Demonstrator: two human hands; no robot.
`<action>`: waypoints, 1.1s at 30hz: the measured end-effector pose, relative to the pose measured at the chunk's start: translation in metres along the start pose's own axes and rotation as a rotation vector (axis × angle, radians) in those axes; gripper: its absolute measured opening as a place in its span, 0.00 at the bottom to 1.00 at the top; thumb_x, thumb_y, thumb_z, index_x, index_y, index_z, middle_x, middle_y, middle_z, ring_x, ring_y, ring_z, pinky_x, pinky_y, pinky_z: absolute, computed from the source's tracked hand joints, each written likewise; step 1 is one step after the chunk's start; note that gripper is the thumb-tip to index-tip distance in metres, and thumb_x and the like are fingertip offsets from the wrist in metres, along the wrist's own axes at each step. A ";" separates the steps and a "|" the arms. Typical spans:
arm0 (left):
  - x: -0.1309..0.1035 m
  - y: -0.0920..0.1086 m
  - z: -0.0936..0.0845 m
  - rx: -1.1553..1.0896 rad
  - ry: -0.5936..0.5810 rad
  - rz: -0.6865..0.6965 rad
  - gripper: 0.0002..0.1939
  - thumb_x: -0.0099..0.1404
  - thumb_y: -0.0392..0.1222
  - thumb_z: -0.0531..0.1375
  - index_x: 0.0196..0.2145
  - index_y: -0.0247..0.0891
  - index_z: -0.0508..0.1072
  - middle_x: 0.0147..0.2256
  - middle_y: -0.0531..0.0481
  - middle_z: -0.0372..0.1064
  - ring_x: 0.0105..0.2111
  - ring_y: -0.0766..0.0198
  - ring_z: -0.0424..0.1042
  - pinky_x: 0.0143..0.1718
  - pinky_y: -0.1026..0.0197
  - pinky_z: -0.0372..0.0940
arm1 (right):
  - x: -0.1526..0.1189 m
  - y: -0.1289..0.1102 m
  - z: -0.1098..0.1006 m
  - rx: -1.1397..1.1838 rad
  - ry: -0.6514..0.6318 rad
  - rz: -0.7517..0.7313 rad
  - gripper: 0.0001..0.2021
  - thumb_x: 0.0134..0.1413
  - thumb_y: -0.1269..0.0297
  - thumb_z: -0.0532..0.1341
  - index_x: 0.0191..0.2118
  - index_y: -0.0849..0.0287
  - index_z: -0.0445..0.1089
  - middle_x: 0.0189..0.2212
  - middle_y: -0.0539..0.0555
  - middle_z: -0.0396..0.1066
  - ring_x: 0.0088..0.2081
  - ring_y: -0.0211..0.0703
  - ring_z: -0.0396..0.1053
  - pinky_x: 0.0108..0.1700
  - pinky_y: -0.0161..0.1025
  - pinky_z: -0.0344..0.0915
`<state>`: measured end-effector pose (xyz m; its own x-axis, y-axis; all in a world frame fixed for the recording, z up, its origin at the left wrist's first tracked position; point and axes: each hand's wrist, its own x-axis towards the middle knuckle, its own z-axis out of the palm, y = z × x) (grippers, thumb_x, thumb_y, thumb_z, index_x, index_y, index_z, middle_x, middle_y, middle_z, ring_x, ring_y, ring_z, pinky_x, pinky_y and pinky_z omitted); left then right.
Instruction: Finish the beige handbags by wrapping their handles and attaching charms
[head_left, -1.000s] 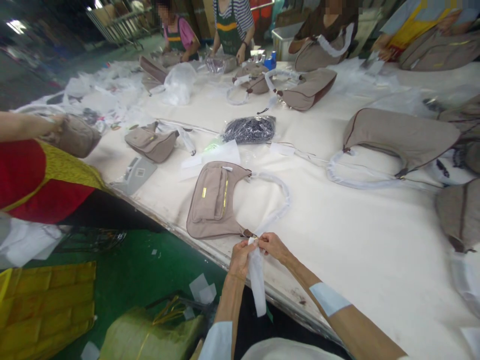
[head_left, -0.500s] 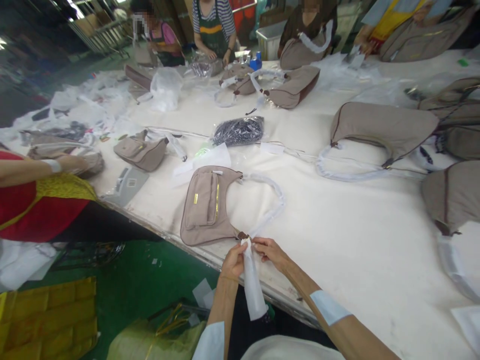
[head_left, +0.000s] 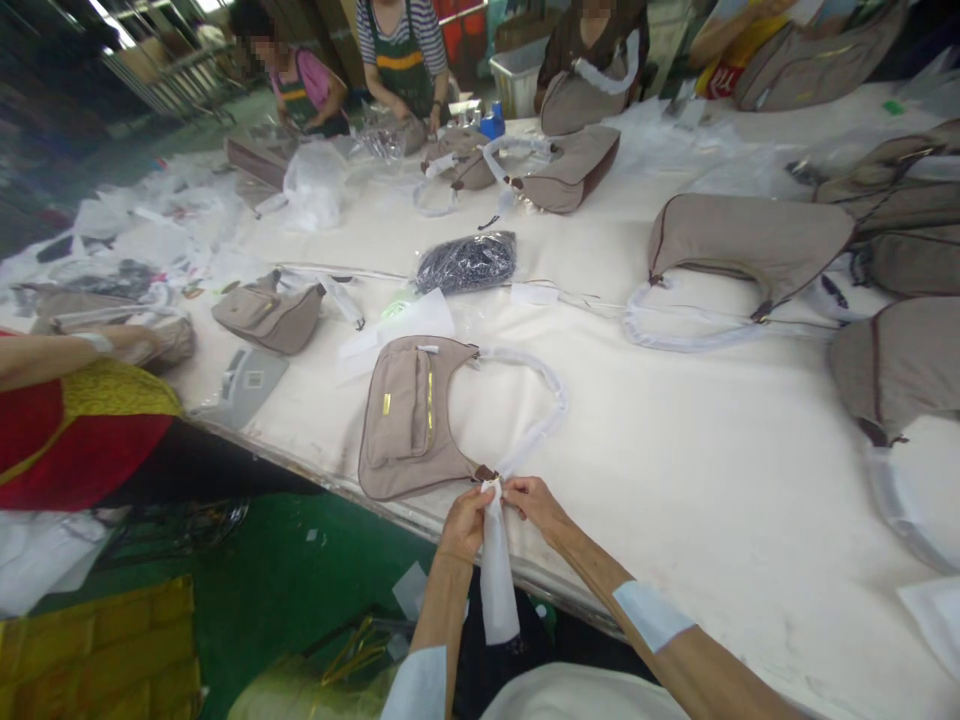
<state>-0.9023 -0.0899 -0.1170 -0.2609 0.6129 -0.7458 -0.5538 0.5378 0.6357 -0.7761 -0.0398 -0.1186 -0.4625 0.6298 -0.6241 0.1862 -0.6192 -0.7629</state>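
At lower center, the left hand [head_left: 466, 522] reaches up from the bottom, its fingers pinching the white paper strip [head_left: 496, 580]. The right hand [head_left: 534, 502] slants in from the lower right, fingers bunched narrowly at the strip's top. The taupe bag [head_left: 409, 420] lies just above, on the surface [head_left: 660, 480].

Pale blue bands [head_left: 654, 615] cross both bare forearms [head_left: 442, 597].

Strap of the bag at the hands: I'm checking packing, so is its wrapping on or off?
On: whitish wrapping runs along the visible loop of the strap, beside the bag.
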 end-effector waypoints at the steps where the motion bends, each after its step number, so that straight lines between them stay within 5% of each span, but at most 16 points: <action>1: 0.001 -0.001 0.000 -0.010 -0.006 -0.014 0.17 0.33 0.42 0.70 0.23 0.32 0.74 0.20 0.48 0.69 0.22 0.65 0.66 0.27 0.62 0.60 | -0.002 0.000 0.002 -0.007 0.015 -0.003 0.10 0.43 0.61 0.57 0.25 0.62 0.71 0.17 0.46 0.60 0.21 0.29 0.52 0.22 0.31 0.50; 7: 0.005 -0.008 0.000 0.014 0.070 0.040 0.16 0.35 0.42 0.68 0.24 0.34 0.73 0.18 0.54 0.67 0.20 0.68 0.62 0.24 0.65 0.55 | -0.005 0.002 0.010 -0.118 0.151 0.033 0.15 0.44 0.53 0.57 0.22 0.61 0.69 0.14 0.45 0.55 0.18 0.30 0.51 0.21 0.32 0.49; 12: 0.002 -0.008 -0.001 0.052 0.134 0.139 0.10 0.38 0.41 0.66 0.21 0.36 0.73 0.17 0.56 0.66 0.21 0.69 0.60 0.25 0.65 0.53 | 0.002 0.003 0.020 -0.233 0.298 0.055 0.12 0.38 0.57 0.61 0.18 0.60 0.66 0.11 0.45 0.55 0.17 0.31 0.52 0.19 0.33 0.47; 20: 0.008 0.004 -0.016 0.045 0.083 0.203 0.02 0.38 0.34 0.62 0.15 0.35 0.72 0.15 0.54 0.63 0.20 0.68 0.57 0.25 0.63 0.51 | 0.011 0.015 0.050 -0.050 0.296 0.022 0.15 0.39 0.50 0.59 0.25 0.59 0.67 0.15 0.44 0.53 0.17 0.30 0.50 0.20 0.33 0.50; 29: 0.031 0.020 -0.040 -0.002 -0.030 0.057 0.04 0.35 0.30 0.63 0.14 0.33 0.71 0.14 0.54 0.63 0.20 0.68 0.57 0.25 0.63 0.51 | 0.030 0.009 0.074 -0.002 0.402 0.004 0.18 0.33 0.49 0.64 0.22 0.62 0.69 0.11 0.43 0.50 0.17 0.30 0.47 0.21 0.35 0.46; 33: 0.043 0.024 -0.047 -0.027 -0.144 -0.066 0.06 0.36 0.32 0.63 0.19 0.33 0.72 0.17 0.53 0.66 0.21 0.66 0.62 0.26 0.62 0.56 | 0.023 0.005 0.080 0.086 0.376 0.040 0.25 0.38 0.43 0.61 0.31 0.63 0.72 0.21 0.51 0.68 0.25 0.36 0.63 0.30 0.36 0.59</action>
<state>-0.9640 -0.0778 -0.1434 -0.1083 0.6542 -0.7485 -0.5873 0.5654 0.5791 -0.8552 -0.0663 -0.1229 -0.1032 0.7221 -0.6840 0.1166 -0.6742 -0.7293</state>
